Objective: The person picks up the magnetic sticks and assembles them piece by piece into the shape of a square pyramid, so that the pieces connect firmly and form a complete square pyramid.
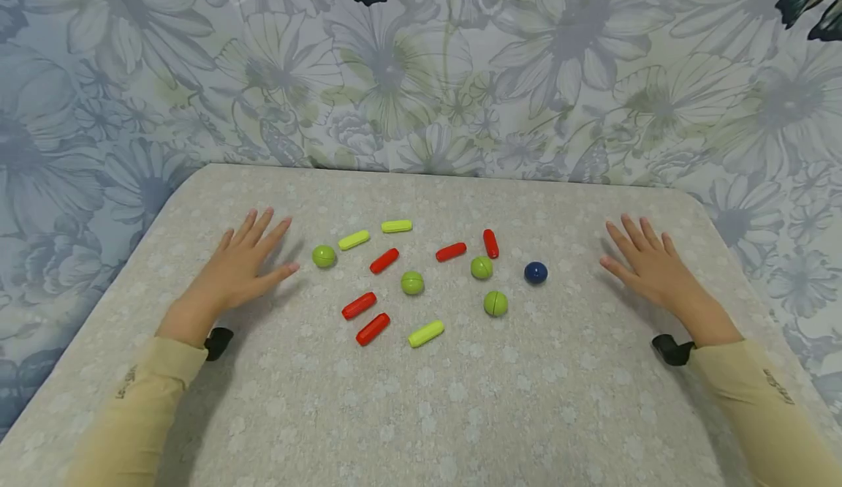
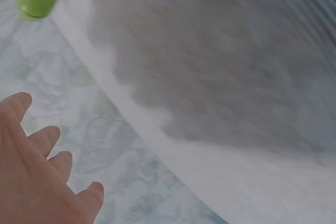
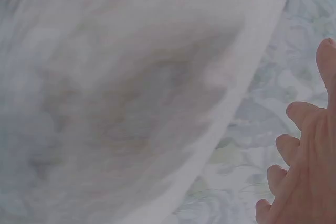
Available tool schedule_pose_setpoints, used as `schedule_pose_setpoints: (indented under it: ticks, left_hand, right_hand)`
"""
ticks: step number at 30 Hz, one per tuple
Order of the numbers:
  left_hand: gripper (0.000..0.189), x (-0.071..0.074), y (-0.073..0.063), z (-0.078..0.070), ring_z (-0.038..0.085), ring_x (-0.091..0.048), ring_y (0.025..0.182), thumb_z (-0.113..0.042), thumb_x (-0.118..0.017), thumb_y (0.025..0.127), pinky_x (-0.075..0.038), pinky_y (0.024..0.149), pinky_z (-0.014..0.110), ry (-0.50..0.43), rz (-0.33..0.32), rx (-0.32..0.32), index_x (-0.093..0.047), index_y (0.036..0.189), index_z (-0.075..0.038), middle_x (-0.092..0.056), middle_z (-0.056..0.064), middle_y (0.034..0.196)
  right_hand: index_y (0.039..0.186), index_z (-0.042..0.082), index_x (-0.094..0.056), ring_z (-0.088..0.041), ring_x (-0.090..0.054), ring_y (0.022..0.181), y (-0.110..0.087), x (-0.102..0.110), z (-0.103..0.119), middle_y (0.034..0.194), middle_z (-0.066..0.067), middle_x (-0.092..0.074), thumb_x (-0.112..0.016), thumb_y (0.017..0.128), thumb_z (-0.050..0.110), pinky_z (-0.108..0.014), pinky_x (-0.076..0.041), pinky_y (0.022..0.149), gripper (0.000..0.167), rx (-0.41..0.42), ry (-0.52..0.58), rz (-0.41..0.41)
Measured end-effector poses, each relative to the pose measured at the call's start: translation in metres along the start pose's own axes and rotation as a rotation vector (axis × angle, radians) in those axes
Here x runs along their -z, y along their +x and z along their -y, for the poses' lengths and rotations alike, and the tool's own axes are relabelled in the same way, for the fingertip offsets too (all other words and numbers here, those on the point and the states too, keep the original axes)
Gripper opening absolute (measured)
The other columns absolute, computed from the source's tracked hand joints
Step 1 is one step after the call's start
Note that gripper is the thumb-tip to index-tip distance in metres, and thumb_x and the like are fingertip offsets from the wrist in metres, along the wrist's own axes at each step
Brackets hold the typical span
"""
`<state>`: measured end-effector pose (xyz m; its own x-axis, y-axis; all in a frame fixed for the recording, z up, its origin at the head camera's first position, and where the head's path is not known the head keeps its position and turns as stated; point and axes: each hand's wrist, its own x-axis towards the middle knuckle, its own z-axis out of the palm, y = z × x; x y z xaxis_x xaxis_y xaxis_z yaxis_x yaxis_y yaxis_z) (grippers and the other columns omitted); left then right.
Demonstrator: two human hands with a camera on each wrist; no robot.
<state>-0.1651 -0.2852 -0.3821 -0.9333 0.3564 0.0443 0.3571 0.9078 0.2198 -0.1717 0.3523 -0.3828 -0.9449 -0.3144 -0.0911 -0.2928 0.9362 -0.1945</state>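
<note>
Both your left hand and right hand were empty, fingers spread, well apart. Between them on the pale floral tabletop lay a round green ball near the left, glossy dark-blue ball nearer the right. Round shapes likely needed gentle, enclosing fingers.

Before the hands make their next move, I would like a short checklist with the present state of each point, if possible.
1. Left hand holds nothing, fingers spread: ok.
2. Right hand holds nothing, fingers spread: ok.
3. Blue ball lies apart from the other pieces: ok.
4. Leftmost green ball untouched by the hand: ok.
5. Rightmost red stick clear of the green ball just below it: cannot tell; they look nearly touching.
</note>
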Motion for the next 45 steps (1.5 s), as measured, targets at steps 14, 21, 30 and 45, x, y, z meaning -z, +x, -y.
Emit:
schedule_pose_setpoints:
  ticks: [14, 21, 30, 45]
  left_hand:
    - [0.077, 0.005, -0.002, -0.059, 0.024, -0.004, 0.139, -0.042, -0.060, 0.091, -0.020, 0.101, 0.061, -0.301, -0.051, -0.109, -0.015, 0.151, -0.025, -0.005, 0.001, 0.155]
    - [0.074, -0.006, -0.007, -0.087, 0.029, -0.022, 0.136, -0.032, -0.063, 0.091, -0.024, 0.101, 0.057, -0.470, -0.054, -0.215, -0.021, 0.150, -0.022, -0.015, 0.003, 0.154]
    - [0.061, -0.023, -0.012, -0.119, 0.021, -0.035, 0.130, -0.018, -0.069, 0.088, -0.032, 0.101, 0.045, -0.687, -0.004, -0.324, -0.041, 0.142, -0.011, -0.040, 0.003, 0.142]
    - [0.056, -0.065, -0.010, -0.182, 0.018, -0.039, 0.127, -0.012, -0.068, 0.087, -0.035, 0.099, 0.035, -0.975, 0.177, -0.373, -0.045, 0.137, 0.000, -0.045, 0.011, 0.139]
  right_hand:
    - [0.151, 0.010, -0.015, -0.032, 0.005, 0.138, -0.008, 0.018, 0.063, 0.154, -0.017, -0.004, -0.050, 0.097, 0.039, -0.056, 0.003, 0.105, 0.071, 0.176, 0.037, -0.192]
    - [0.150, 0.009, -0.020, -0.033, -0.001, 0.139, -0.008, 0.013, 0.096, 0.153, -0.018, -0.009, -0.054, 0.096, 0.037, -0.058, -0.004, 0.105, 0.069, 0.281, 0.088, -0.256]
    - [0.146, 0.006, -0.030, -0.033, -0.016, 0.137, -0.006, -0.010, 0.138, 0.152, -0.016, -0.017, -0.061, 0.093, 0.023, -0.055, -0.025, 0.101, 0.064, 0.380, 0.241, -0.226]
    - [0.129, 0.003, -0.054, -0.027, -0.045, 0.121, -0.004, -0.045, 0.162, 0.131, -0.011, -0.051, -0.069, 0.084, 0.005, -0.046, -0.038, 0.095, 0.047, 0.465, 0.499, -0.171]
